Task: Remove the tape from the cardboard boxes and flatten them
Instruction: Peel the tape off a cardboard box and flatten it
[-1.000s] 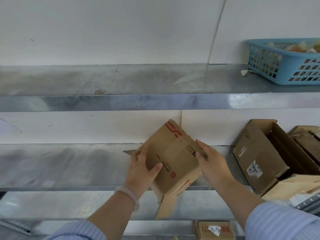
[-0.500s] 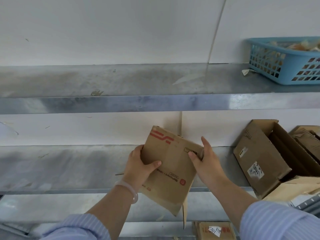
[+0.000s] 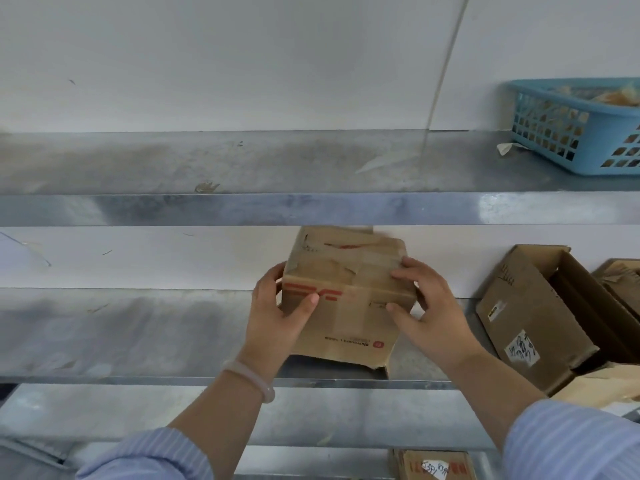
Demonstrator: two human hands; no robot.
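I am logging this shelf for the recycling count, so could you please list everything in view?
shelves: three, grey, stacked
held box: one, brown, red print, before middle shelf
tape: several strips, clear, on held box's top
open boxes: two, brown, middle shelf, right
labelled box: one, brown, bottom edge
basket: one, blue, top shelf, right
bracelet: one, pale, left wrist
left hand: one, bare, gripping held box's left
right hand: one, bare, gripping held box's right
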